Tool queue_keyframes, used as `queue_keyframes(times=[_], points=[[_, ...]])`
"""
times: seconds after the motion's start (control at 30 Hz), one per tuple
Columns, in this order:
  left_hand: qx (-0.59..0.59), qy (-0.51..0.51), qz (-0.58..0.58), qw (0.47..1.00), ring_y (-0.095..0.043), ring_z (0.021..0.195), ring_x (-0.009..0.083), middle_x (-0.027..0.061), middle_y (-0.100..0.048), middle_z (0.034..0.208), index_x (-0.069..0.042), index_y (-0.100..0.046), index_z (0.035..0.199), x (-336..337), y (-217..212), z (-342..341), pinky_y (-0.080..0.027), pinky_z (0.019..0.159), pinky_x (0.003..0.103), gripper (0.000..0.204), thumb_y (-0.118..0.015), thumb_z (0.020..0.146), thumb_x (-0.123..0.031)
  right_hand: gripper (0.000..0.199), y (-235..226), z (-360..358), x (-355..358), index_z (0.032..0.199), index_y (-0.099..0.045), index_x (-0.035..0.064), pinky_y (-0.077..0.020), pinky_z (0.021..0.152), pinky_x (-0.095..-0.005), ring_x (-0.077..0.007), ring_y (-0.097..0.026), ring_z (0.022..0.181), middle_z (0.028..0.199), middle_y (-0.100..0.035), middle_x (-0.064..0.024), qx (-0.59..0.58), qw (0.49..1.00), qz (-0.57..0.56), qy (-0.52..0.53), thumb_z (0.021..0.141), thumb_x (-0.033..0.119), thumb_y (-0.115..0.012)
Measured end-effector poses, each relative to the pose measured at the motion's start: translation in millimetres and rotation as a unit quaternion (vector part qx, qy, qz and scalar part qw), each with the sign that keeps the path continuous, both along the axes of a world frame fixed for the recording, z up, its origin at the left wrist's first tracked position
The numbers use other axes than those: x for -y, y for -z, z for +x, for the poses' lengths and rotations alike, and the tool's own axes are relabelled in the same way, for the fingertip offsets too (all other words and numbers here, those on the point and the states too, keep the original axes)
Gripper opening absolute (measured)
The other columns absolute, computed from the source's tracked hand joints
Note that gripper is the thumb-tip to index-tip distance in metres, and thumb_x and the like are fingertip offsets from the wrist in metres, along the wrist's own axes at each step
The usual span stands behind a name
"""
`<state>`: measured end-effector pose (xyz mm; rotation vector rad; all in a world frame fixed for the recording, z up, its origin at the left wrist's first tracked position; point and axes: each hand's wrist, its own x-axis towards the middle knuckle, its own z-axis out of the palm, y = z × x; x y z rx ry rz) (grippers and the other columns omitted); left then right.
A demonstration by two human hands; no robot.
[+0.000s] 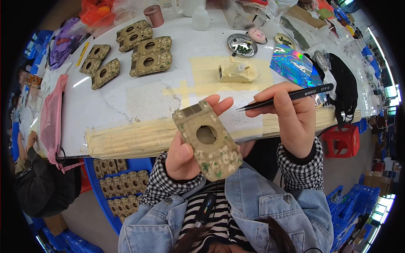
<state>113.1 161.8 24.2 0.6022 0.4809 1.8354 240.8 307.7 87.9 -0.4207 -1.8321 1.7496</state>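
Note:
My left hand [182, 158] grips a camouflage toy tank hull [211, 154], tilted, its round opening facing up. In my right hand [291, 111] is a pair of black tweezers [291, 96], the fine tips pointing left, apart from the hull and a little to its right. Beyond my hands, a small tan model part [231, 74] wrapped with tape sits on the taped table. A round metal dish [242, 45] behind it holds small dark green pieces. More camouflage hulls [151, 62] lie in groups at the far left.
Yellow tape covers the front edge of the white table [139, 99]. A blue bin [103, 198] with rows of hulls stands below on the left. At the right are a shiny holographic packet [294, 67], a black cloth bag [344, 84] and a red stool [342, 141]. A co-worker [46, 181] sits at far left.

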Motion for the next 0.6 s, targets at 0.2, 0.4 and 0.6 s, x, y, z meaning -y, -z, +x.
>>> queue_keyframes(times=[0.2,0.4,0.6], points=[[0.010,0.074,0.063,0.995,-0.032,0.130,0.0327,0.0281,-0.004,0.146,0.008,-0.012,0.139,-1.2,4.6,-5.3,-0.057,0.072,0.042,0.110,-0.077,0.064,-0.041,0.034,5.7,-1.1,-5.8,0.094,-0.058,-0.0074,-0.0531,0.069,-0.0264,-0.0198,-0.066,0.077,0.091,-0.063,-0.0135,-0.019,0.998,-0.054,0.011,0.096,0.025,-0.047],[0.048,0.098,0.057,0.992,-0.046,0.120,0.0293,0.0202,-0.003,0.149,0.005,-0.012,0.140,2.4,0.4,-1.2,-0.052,0.085,0.045,0.106,-0.077,0.065,-0.031,0.034,8.9,-1.2,-6.9,0.094,-0.058,-0.0069,-0.0532,0.069,-0.0261,-0.0192,-0.067,0.076,0.091,-0.063,-0.0130,-0.010,0.998,-0.059,0.015,0.096,0.025,-0.047],[0.046,0.112,0.058,0.991,-0.055,0.111,0.0265,0.0195,-0.004,0.150,0.006,-0.013,0.140,4.1,3.6,-3.4,-0.051,0.086,0.044,0.106,-0.078,0.065,-0.030,0.031,9.4,-2.7,-7.2,0.092,-0.058,-0.0062,-0.0534,0.068,-0.0260,-0.0187,-0.067,0.076,0.090,-0.063,-0.0121,-0.008,0.999,-0.052,0.010,0.095,0.023,-0.049]])
